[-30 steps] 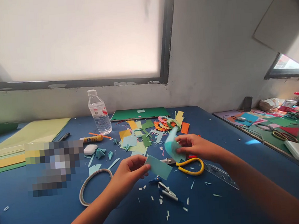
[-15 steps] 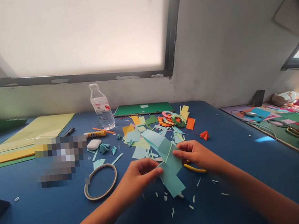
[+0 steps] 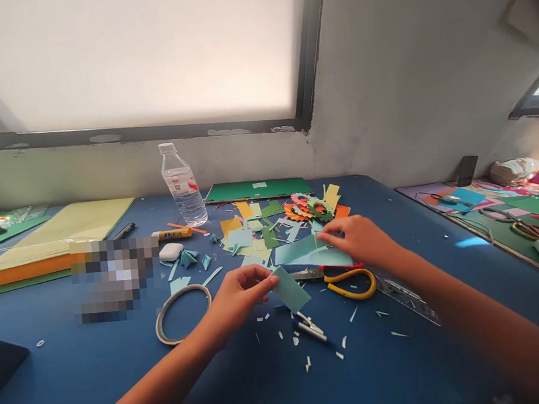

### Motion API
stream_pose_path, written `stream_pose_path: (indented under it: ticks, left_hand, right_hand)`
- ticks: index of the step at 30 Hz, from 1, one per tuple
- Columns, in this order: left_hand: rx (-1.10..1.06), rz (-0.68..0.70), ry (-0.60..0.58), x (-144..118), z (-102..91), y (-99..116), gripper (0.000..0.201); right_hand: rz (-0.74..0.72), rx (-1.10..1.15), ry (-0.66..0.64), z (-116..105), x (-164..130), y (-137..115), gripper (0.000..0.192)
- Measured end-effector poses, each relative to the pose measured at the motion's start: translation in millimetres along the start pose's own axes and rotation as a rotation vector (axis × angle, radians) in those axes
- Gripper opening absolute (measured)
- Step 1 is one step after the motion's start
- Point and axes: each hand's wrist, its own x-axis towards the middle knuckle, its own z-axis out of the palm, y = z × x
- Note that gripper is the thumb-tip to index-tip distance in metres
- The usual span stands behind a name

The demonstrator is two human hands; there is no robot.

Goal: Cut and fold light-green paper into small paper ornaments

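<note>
Between thumb and fingers, my left hand (image 3: 244, 294) pinches a small light-blue paper rectangle (image 3: 291, 290) above the table. My right hand (image 3: 354, 239) is closed on the upper edge of a longer light-blue paper piece (image 3: 313, 252), low over the pile of scraps. Right below that piece lie yellow-handled scissors (image 3: 350, 284), their blades partly covered by paper. A clear ruler (image 3: 410, 300) sticks out under my right forearm. White stick-like pieces (image 3: 312, 330) and tiny paper offcuts lie in front of the small rectangle.
A roll of tape (image 3: 184, 314) lies beside my left forearm. Behind it are a white case (image 3: 171, 252), a glue stick (image 3: 174, 234) and a water bottle (image 3: 184, 190). Paper gear shapes (image 3: 309, 206) sit at the back of the blue table (image 3: 246, 384). Stacked paper sheets (image 3: 66, 233) lie left.
The light-blue papers, held together before, are now apart, one in each hand. My right hand moved up and away with the longer piece, uncovering the scissors. The view shifted slightly.
</note>
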Motion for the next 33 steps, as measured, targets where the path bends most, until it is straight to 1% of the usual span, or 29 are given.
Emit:
stream_pose_path:
  ticks: [3,6,8,10,12,14,17,19,22,23,26,30,31,33]
  left_hand:
    - [0.043,0.028,0.000,0,0.7,-1,0.026]
    - [0.107,0.060,0.006,1,-2.1,-4,0.028]
    - [0.176,0.088,0.020,3,-6.0,-7,0.026]
    - [0.259,0.133,0.077,4,-10.0,-9,0.024]
    - [0.328,0.205,0.170,3,-11.8,-9,0.029]
    - [0.360,0.288,0.236,0,-10.1,-7,0.038]
    - [0.364,0.378,0.225,-5,-3.6,-3,0.045]
    - [0.359,0.408,0.204,-7,-0.9,-1,0.041]
    - [0.352,0.423,0.183,-6,-3.3,-1,0.018]
    - [0.347,0.422,0.174,-5,-5.5,-1,0.013]
    - [0.302,0.409,0.167,-1,-13.1,2,0.017]
    - [0.171,0.390,0.240,1,-18.4,7,0.021]
    - [0.135,0.381,0.261,1,-18.7,8,0.021]
    - [0.066,0.358,0.284,0,-18.5,9,0.019]
  right_hand:
    - [-0.010,-0.024,-0.013,-15,13,-6,0.035]
    - [-0.022,-0.024,-0.041,-26,25,-13,0.028]
    - [-0.036,-0.006,-0.050,-30,30,-17,0.023]
    - [-0.055,0.032,-0.072,-29,32,-22,0.020]
    - [-0.074,0.082,-0.091,-24,28,-29,0.022]
    - [-0.097,0.127,-0.094,-14,19,-38,0.025]
    - [-0.143,0.168,-0.068,6,2,-52,0.025]
    - [-0.189,0.214,-0.060,17,-8,-60,0.024]
    - [-0.250,0.320,-0.041,23,-18,-67,0.022]
    - [-0.251,0.351,-0.021,22,-19,-68,0.023]
    - [-0.198,0.428,0.079,12,-20,-67,0.026]
    - [-0.097,0.502,0.217,2,-19,-58,0.035]
    - [-0.073,0.523,0.233,2,-19,-55,0.037]
    - [-0.030,0.569,0.214,5,-19,-47,0.039]
